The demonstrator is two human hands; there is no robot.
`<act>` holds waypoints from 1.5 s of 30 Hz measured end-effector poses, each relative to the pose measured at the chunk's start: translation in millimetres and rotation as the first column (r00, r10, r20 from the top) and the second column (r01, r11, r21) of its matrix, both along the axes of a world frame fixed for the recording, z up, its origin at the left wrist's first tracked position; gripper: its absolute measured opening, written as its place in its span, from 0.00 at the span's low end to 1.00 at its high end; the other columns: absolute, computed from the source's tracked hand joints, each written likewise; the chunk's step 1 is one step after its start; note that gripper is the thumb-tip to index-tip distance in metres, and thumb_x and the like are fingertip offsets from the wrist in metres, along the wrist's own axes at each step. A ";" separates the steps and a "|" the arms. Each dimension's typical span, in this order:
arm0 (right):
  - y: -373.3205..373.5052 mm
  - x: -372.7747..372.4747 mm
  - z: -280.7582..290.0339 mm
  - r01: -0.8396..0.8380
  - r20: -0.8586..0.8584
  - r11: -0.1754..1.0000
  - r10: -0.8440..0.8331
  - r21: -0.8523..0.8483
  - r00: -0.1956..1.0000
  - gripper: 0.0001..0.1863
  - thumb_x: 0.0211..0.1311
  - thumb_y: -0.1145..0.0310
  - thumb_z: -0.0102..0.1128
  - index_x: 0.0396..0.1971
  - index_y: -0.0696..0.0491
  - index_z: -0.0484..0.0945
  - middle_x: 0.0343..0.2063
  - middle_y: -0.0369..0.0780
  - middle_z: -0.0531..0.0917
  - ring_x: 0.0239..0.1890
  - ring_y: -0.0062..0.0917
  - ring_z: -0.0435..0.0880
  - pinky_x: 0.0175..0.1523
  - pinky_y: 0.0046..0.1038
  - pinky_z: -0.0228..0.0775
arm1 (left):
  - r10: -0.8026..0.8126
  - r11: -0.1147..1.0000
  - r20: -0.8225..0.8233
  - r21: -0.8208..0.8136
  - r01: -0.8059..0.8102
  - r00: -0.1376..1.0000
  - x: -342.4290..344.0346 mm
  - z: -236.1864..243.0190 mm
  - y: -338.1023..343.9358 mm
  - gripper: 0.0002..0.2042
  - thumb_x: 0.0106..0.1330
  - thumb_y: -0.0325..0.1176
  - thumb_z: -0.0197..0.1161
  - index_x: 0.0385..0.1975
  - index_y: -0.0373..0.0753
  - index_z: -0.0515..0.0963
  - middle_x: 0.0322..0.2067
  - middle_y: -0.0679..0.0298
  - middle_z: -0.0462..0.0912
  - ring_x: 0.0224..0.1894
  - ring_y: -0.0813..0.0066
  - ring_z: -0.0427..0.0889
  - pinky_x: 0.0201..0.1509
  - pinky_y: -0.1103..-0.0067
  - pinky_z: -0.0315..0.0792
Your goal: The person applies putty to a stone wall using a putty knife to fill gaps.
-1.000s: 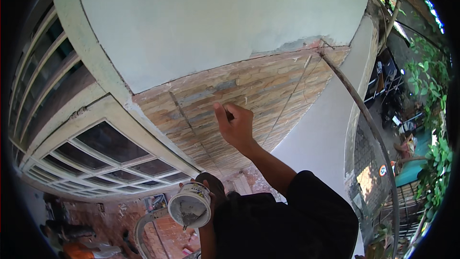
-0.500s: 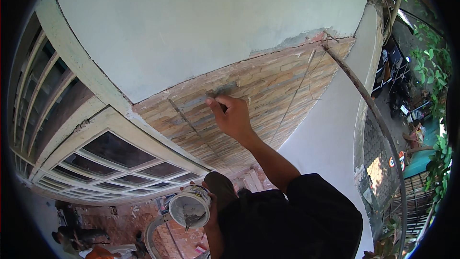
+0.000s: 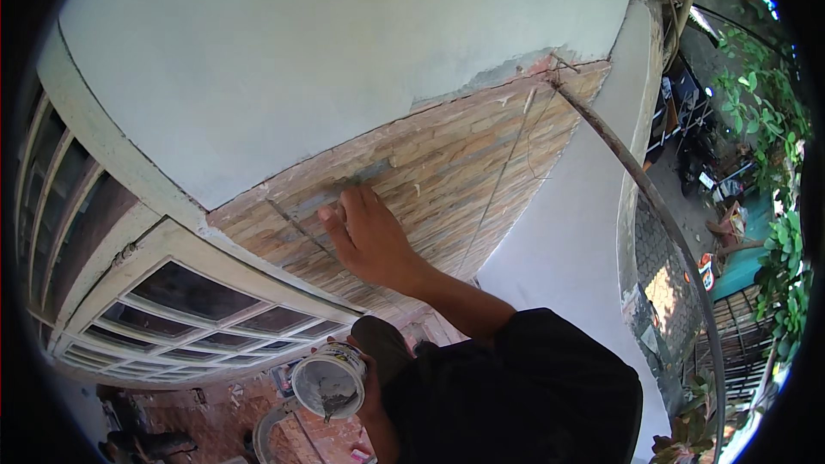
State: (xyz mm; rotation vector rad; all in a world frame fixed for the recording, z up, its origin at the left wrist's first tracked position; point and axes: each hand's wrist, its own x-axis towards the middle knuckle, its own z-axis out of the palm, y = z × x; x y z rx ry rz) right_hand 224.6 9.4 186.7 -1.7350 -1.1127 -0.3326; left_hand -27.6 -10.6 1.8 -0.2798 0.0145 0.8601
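A small white tub (image 3: 344, 351) with dark print on its side is held in the left hand (image 3: 371, 385), low in the view, its round mouth tipped toward the camera. Wet grey paste (image 3: 337, 397) lies inside, coating part of the inner wall and reaching the rim on the lower side. The stone wall (image 3: 468, 180) above it shows narrow, uneven strips in tan, cream and grey, with straight lines crossing them and a darker grey patch toward the upper left.
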 end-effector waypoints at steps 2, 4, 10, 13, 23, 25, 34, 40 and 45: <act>-4.8 -2.1 7.2 0.006 0.023 0.998 -0.007 0.070 1.000 0.17 0.69 0.59 0.52 0.36 0.62 0.68 0.36 0.57 0.72 0.37 0.49 0.75 0.35 0.46 0.68 | -0.020 0.999 -0.003 -0.026 0.020 1.000 2.1 0.9 1.9 0.23 0.72 0.49 0.51 0.67 0.65 0.65 0.70 0.68 0.62 0.74 0.57 0.50 0.69 0.57 0.52; 3.1 5.8 0.3 0.078 0.097 0.993 -0.086 0.083 0.992 0.18 0.70 0.58 0.51 0.32 0.60 0.68 0.31 0.53 0.72 0.33 0.46 0.74 0.34 0.44 0.65 | -0.038 0.998 -0.011 -0.052 0.037 0.999 4.2 5.2 -0.2 0.23 0.72 0.49 0.51 0.67 0.65 0.65 0.70 0.68 0.62 0.74 0.56 0.50 0.69 0.57 0.52; -19.4 8.9 -5.9 -0.141 -0.169 0.990 0.138 -0.003 0.976 0.21 0.67 0.56 0.58 0.23 0.58 0.68 0.20 0.46 0.71 0.26 0.41 0.72 0.34 0.40 0.62 | -0.077 0.992 -0.017 -0.098 0.075 0.997 7.7 10.3 4.9 0.30 0.70 0.49 0.55 0.69 0.44 0.62 0.70 0.64 0.62 0.74 0.52 0.50 0.70 0.55 0.51; -45.7 0.3 -8.9 -0.312 -0.157 0.949 0.301 -0.052 0.941 0.20 0.62 0.57 0.63 0.20 0.56 0.68 0.20 0.44 0.71 0.25 0.39 0.72 0.33 0.39 0.62 | -0.174 0.980 -0.004 0.097 0.173 0.985 15.8 18.1 10.9 0.30 0.70 0.49 0.54 0.69 0.42 0.61 0.69 0.61 0.62 0.73 0.51 0.52 0.69 0.54 0.54; -110.6 -36.3 23.5 -0.678 0.011 0.649 0.726 -0.345 0.688 0.15 0.53 0.62 0.73 0.39 0.51 0.83 0.24 0.36 0.76 0.27 0.27 0.77 0.31 0.29 0.71 | 0.051 0.868 -0.239 0.491 0.076 0.970 32.6 20.8 30.4 0.31 0.69 0.56 0.51 0.71 0.57 0.58 0.69 0.53 0.60 0.69 0.38 0.59 0.65 0.45 0.66; -110.7 -41.9 18.4 -0.695 0.035 0.615 0.758 -0.372 0.652 0.17 0.52 0.58 0.73 0.39 0.51 0.83 0.24 0.35 0.76 0.26 0.26 0.77 0.32 0.28 0.72 | 0.044 0.908 -0.192 0.417 0.041 0.980 32.6 30.8 28.4 0.35 0.71 0.58 0.37 0.72 0.42 0.57 0.68 0.44 0.60 0.69 0.51 0.62 0.72 0.58 0.57; -89.6 -90.7 -8.8 -0.729 0.131 0.620 0.780 -0.290 0.611 0.17 0.55 0.54 0.70 0.32 0.52 0.81 0.23 0.36 0.76 0.26 0.27 0.80 0.26 0.28 0.73 | 0.201 0.883 -0.448 0.468 0.036 0.871 28.2 53.1 16.1 0.33 0.73 0.55 0.35 0.71 0.40 0.58 0.66 0.46 0.65 0.67 0.51 0.66 0.72 0.59 0.58; -86.0 -81.6 -16.6 -0.588 0.127 0.754 0.641 -0.294 0.757 0.09 0.57 0.64 0.67 0.29 0.53 0.81 0.22 0.38 0.79 0.23 0.31 0.81 0.27 0.30 0.74 | 0.232 0.829 -0.419 0.557 0.046 0.878 20.0 53.6 11.5 0.33 0.73 0.56 0.37 0.71 0.40 0.57 0.68 0.46 0.62 0.68 0.53 0.66 0.72 0.60 0.57; -82.7 -69.0 -10.5 -0.600 -0.009 0.573 0.719 -0.558 0.695 0.08 0.60 0.65 0.63 0.26 0.54 0.81 0.23 0.41 0.82 0.25 0.37 0.83 0.29 0.35 0.74 | 0.211 0.860 -0.479 0.505 0.071 0.852 23.8 51.9 10.9 0.34 0.72 0.56 0.36 0.71 0.39 0.56 0.67 0.44 0.63 0.68 0.51 0.65 0.72 0.60 0.56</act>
